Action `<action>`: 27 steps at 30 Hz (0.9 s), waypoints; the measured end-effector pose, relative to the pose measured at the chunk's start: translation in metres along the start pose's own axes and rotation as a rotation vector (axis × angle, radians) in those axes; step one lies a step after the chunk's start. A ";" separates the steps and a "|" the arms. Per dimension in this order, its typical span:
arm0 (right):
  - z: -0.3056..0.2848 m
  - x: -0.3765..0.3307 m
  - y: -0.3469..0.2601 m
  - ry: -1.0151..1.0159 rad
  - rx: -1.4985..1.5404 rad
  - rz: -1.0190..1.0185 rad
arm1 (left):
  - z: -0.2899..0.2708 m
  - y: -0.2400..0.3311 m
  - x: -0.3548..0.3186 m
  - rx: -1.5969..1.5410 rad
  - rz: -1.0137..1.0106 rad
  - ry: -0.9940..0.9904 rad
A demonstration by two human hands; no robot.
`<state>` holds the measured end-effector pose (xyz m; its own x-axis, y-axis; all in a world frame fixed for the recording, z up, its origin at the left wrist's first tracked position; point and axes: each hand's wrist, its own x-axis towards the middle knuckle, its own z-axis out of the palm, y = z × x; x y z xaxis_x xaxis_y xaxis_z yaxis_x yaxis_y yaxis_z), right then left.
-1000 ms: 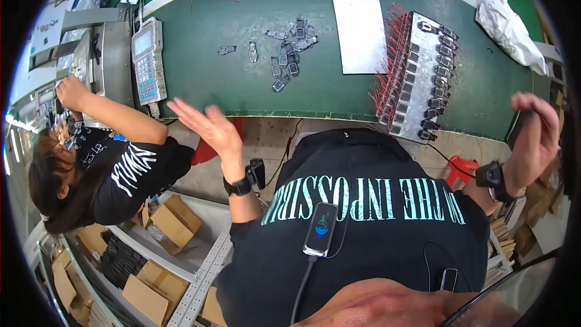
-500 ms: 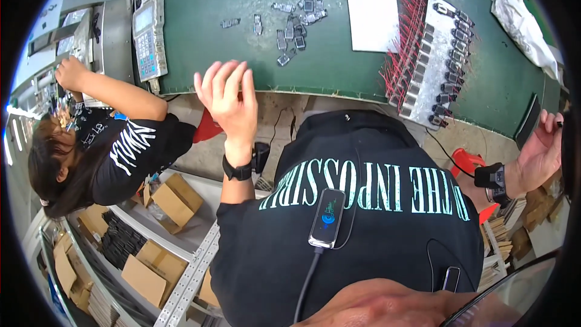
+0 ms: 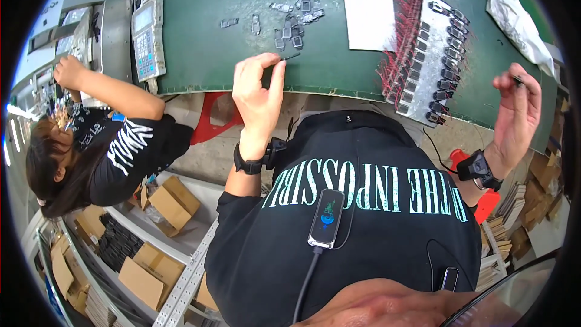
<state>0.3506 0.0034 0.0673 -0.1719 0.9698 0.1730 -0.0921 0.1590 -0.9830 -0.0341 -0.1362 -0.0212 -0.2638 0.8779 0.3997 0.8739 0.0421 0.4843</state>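
Above the near edge of the green table, my left hand point(image 3: 259, 88) pinches a small dark rectangular part point(image 3: 291, 56) between thumb and fingertips. Just beyond it lies a loose pile of similar small black-framed parts point(image 3: 288, 26). Over on the right, my right hand point(image 3: 519, 103) is raised at the table's edge, its fingers closed around a small dark thing point(image 3: 518, 81) whose kind I cannot make out. Between the hands stands a pale strip-shaped tray point(image 3: 422, 54) with dark square pieces, thin red wires along its left side and black parts along its right.
A white sheet point(image 3: 367, 9) lies on the green table point(image 3: 200, 30). At left is a grey keypad device point(image 3: 147, 39), beside a co-worker point(image 3: 115, 145) in a black shirt. A white bag point(image 3: 519, 24) rests at far right. Cardboard boxes point(image 3: 151, 272) fill shelving below, near a red stool point(image 3: 215, 118).
My left hand has moved right and pinched a part from the near end of the pile. My right hand has come up and inward, toward the table's right edge.
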 end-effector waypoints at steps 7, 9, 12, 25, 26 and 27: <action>0.102 -0.007 -0.009 -0.352 -0.122 0.051 | 0.013 0.086 0.053 -0.895 -0.356 -0.409; 0.107 -0.004 -0.001 -0.278 -0.063 0.132 | 0.021 0.101 0.063 -1.006 -0.355 -0.493; 0.100 -0.006 0.009 -0.217 0.027 0.230 | 0.024 0.108 0.068 -1.153 -0.419 -0.607; 0.094 -0.007 0.021 -0.196 -0.290 0.079 | 0.035 0.108 0.070 -1.189 -0.465 -0.697; 0.095 -0.008 0.019 -0.195 -0.396 -0.027 | 0.036 0.108 0.070 -1.173 -0.453 -0.685; 0.096 -0.008 0.020 -0.192 -0.394 -0.026 | 0.036 0.108 0.070 -1.158 -0.441 -0.675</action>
<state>0.2562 -0.0187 0.0524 -0.3572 0.9185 0.1696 0.2764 0.2774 -0.9201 0.0561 -0.0530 0.0309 0.1081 0.9659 -0.2352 -0.1406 0.2490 0.9582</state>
